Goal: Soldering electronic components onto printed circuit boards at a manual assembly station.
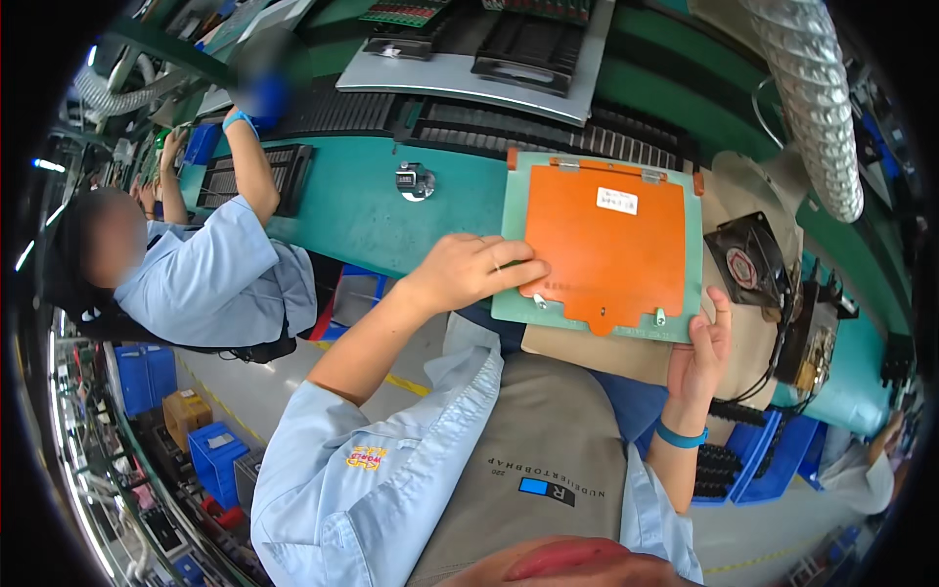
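A flat fixture with a pale green frame and an orange hinged cover is in front of me, slightly tilted. Its cover lies closed, with two metal hinges at the far edge, two small metal clips near the front edge and a white label. My left hand grips the fixture's left side, its fingertips resting on the orange cover near the front left clip. At the front right corner my right hand holds the frame, index finger pointing up along the side. The fingers beneath the frame are hidden.
Brown board lies under the fixture. On the right stand a black fan with cables and a silver duct. A small black device sits on the green bench. A co-worker works at left; black racks line the back.
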Motion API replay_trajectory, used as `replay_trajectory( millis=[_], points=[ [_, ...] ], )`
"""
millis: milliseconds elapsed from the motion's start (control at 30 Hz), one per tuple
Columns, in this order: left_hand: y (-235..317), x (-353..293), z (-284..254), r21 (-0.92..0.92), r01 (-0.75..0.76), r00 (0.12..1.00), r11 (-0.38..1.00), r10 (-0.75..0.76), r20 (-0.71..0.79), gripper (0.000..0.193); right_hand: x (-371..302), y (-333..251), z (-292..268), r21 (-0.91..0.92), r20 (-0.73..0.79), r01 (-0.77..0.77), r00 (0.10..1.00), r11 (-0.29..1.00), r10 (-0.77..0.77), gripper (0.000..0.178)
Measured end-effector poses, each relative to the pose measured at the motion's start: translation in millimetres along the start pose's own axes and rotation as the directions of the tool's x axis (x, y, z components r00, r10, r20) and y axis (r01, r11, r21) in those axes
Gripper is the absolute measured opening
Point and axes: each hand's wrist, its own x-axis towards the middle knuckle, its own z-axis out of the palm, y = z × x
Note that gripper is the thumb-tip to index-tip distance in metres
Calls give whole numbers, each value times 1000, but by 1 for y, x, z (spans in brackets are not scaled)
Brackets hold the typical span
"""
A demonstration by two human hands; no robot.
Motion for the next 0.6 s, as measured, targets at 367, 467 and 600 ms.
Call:
replay_trajectory(
  millis=[367,467,600],
  points=[
    [14,13,-10,107,44,984,993,-62,169,43,8,5,4,-580,-118,3,989,814,-88,46],
    [14,14,-17,110,53,955,993,-82,283,46,7,-3,15,-788,-139,-64,987,613,-75,46],
    [26,14,-18,57,62,955,996,-76,288,42,5,-3,34,-986,90,131,937,100,-336,43]
  ],
)
